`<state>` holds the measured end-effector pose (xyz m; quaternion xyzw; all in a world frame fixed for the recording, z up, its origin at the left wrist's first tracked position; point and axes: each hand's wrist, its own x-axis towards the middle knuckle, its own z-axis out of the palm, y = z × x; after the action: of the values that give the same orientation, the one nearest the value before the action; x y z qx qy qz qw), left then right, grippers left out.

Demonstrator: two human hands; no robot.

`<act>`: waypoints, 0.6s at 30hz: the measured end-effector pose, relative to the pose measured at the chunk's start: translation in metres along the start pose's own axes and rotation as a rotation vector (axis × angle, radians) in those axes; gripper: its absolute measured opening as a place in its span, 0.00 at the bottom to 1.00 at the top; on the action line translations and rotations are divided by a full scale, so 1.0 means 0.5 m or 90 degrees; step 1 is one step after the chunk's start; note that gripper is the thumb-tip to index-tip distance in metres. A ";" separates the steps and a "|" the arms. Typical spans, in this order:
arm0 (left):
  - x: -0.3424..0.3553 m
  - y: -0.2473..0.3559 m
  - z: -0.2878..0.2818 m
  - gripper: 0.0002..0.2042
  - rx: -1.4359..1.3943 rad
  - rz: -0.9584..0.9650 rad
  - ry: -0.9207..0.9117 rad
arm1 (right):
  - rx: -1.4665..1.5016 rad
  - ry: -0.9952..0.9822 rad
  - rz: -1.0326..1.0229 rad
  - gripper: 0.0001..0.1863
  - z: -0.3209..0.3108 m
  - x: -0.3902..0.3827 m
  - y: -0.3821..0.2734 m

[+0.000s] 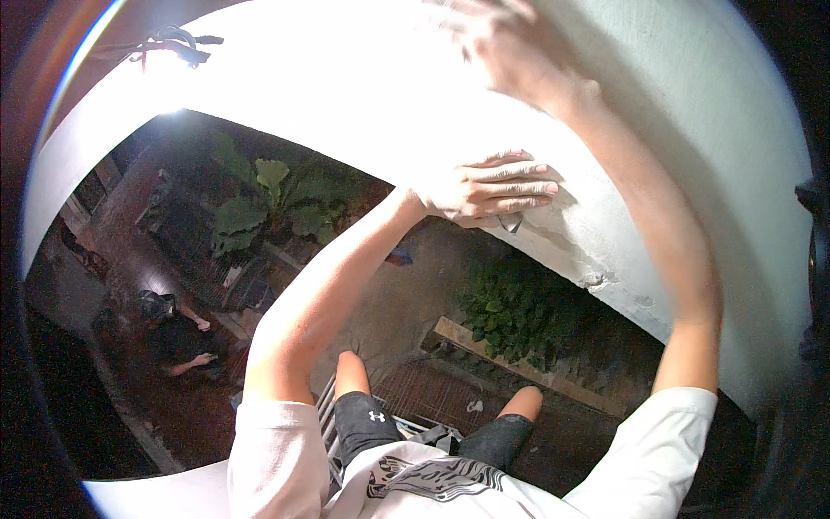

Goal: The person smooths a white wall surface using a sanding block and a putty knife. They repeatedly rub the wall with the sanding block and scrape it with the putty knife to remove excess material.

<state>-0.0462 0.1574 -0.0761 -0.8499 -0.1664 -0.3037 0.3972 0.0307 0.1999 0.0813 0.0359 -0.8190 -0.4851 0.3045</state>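
Note:
My left hand [493,190] lies flat along the lower edge of a white wall or beam [605,285], its fingers stretched out side by side and dusted pale. A small thin pointed piece [511,224] shows just under that hand; what it is, and whether the hand holds it, I cannot make out. Higher up, my right hand [506,52] is near the brightly lit white surface, with the arm raised and bent. Motion smears its fingers, so their grip and anything in them stay hidden. Chipped, rough patches mark the wall's edge to the right of my left hand.
Bundled dark wires [180,43] stick out at the upper left, above a glaring light [171,105]. Far below, another person [164,311] is bent over on the ground. Leafy plants [272,195] and a shrub [510,320] grow below; ladder-like metal rails [326,406] show beside my legs.

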 end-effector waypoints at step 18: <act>-0.050 0.004 0.013 0.18 0.233 0.024 -0.105 | 0.042 0.100 0.151 0.27 0.122 0.146 -0.147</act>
<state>-0.0615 0.1601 -0.0967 -0.7887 -0.2350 -0.1901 0.5353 -0.0786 0.1824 0.0340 -0.0136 -0.8063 -0.4144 0.4219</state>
